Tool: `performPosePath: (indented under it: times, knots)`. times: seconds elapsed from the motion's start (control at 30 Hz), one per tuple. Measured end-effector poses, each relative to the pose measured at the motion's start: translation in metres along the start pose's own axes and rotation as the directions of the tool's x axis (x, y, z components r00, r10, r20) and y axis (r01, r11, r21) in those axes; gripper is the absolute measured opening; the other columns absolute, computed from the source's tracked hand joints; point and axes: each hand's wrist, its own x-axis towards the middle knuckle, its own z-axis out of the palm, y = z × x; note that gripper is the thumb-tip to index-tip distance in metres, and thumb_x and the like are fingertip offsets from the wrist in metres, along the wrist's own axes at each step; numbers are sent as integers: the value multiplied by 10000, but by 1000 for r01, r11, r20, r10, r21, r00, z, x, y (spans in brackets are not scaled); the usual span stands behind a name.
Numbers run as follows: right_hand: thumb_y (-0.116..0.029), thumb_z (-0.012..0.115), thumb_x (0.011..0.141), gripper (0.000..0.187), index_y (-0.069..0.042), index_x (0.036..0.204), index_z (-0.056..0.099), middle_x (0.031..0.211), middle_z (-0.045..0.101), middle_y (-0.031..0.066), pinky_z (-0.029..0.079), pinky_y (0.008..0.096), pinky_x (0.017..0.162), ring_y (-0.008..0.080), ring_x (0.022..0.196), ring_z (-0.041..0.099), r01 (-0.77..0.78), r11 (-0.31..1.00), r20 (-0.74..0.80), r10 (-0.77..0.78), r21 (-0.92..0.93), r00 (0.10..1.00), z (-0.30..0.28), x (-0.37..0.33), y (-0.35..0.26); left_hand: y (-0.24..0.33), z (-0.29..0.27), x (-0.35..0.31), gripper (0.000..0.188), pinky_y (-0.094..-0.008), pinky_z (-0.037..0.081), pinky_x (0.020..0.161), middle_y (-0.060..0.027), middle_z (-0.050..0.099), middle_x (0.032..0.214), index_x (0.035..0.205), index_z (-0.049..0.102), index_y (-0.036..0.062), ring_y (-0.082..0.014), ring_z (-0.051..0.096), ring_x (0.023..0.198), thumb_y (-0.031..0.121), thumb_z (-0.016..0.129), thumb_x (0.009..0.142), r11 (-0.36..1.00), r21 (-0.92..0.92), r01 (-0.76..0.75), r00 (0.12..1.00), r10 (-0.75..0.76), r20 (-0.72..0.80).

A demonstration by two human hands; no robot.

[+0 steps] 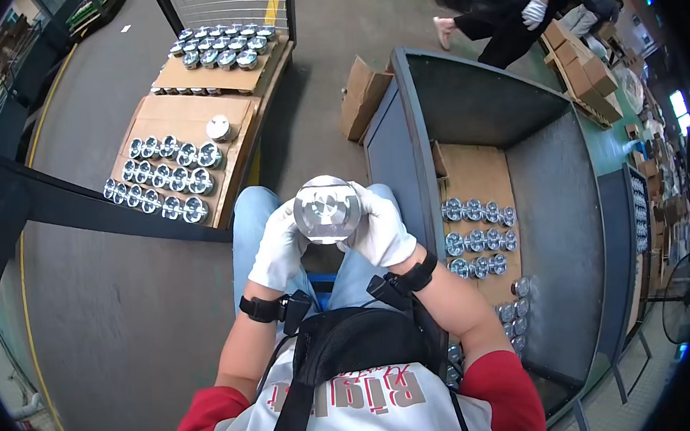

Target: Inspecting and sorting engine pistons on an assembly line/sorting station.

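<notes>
A shiny metal engine piston (327, 209) is held in front of my lap, its round face turned up toward me. My left hand (280, 241), in a white glove, grips its left side. On its right side, my right hand (380, 227), also gloved in white, is closed around it. The fingertips are partly hidden behind the piston. To the left, rows of similar pistons (168, 177) stand on a cardboard sheet (160, 116) on a cart. One piston (218, 128) stands apart near that sheet's right edge, showing a pale flat top.
At my right is a deep grey metal bin (551, 207) with rows of pistons (477, 241) on cardboard. A cardboard piece (364, 100) leans outside it. A dark curved bar (110, 218) crosses on the left. Another person (508, 24) is beyond the bin, near stacked boxes (580, 63).
</notes>
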Motion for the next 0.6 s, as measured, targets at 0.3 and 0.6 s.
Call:
performPosePath:
  times: [0.3,0.6]
  knots:
    - [-64,401,955,399,-32,1333,524,1257,637,109,529,377,994,223,1146,638,-34,995,-42,38,98,998,-7,5,7,-13,-21,8,263,-302,539,910,-47,693,1133,1219,637,34,-142,669,1022,174,613,997,991,-124,44,999,-43,14]
    - [-67,383,953,427,-39,1358,513,1266,633,115,522,375,1005,227,1154,637,-31,992,-31,35,119,999,4,7,8,-7,-25,6,274,-276,565,805,-42,691,1120,1205,623,54,-127,680,951,249,535,1033,999,37,18,999,-20,37]
